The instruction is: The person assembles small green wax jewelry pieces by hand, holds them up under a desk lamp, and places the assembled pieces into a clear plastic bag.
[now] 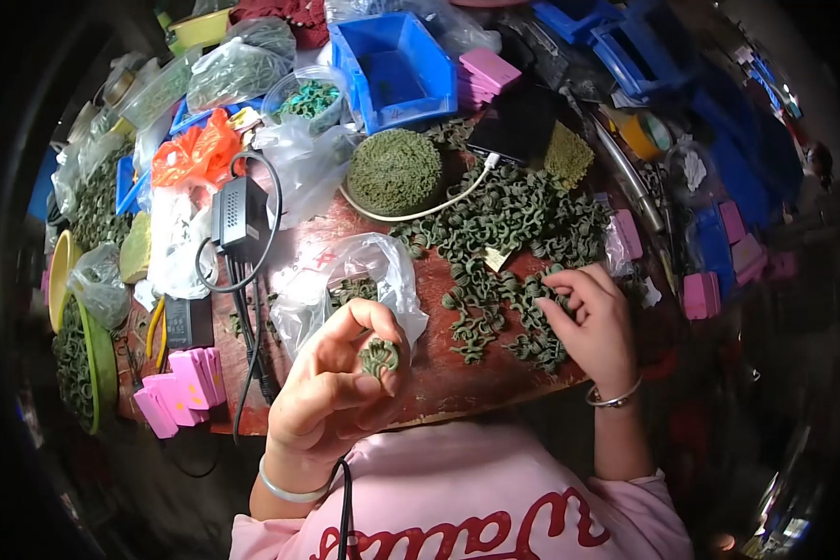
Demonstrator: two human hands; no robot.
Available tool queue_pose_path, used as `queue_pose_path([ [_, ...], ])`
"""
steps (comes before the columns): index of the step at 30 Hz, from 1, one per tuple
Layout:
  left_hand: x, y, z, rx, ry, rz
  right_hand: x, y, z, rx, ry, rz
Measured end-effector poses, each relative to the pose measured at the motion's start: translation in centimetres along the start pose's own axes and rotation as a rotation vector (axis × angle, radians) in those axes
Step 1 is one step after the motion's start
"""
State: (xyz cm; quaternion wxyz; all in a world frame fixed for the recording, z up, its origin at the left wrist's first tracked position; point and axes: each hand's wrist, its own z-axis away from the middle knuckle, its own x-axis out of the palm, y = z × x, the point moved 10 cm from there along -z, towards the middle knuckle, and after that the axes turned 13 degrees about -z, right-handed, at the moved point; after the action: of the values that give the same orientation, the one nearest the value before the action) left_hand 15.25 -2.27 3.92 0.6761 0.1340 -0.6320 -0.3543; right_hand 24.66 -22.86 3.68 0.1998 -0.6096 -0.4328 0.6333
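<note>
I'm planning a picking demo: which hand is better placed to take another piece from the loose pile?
Probably the right hand: its fingertips are at the edge of the loose pile. The left hand is farther off, holding a green piece.

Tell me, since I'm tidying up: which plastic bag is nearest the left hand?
The clear plastic bag on the red table, just beyond the left hand holding up a green piece; the other bags lie farther from that hand.

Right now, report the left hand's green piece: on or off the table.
Off; the left hand pinches the green piece between thumb and fingers.
</note>
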Motion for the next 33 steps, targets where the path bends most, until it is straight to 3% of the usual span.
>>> queue_pose_path([
  [6,0.1,-0.3,0.1,-0.024,-0.007,-0.057,1.7,-0.5,-1.1,-0.159,-0.065,0.159],
  [15,-0.1,-0.3,0.2,-0.018,-0.002,-0.052,1.3,-0.2,-1.2,-0.078,-0.181,0.113],
  [28,0.1,-0.3,0.5,-0.024,-0.004,-0.045,1.1,-0.8,-1.4,-0.063,-0.184,0.124],
  [32,0.1,-0.5,0.2,-0.032,-0.015,-0.051,0.8,1.6,-1.1,0.114,-0.226,-0.163],
  [33,0.2,-0.5,0.2,-0.032,-0.017,-0.050,0.3,2.7,-1.3,0.128,-0.125,-0.310],
])
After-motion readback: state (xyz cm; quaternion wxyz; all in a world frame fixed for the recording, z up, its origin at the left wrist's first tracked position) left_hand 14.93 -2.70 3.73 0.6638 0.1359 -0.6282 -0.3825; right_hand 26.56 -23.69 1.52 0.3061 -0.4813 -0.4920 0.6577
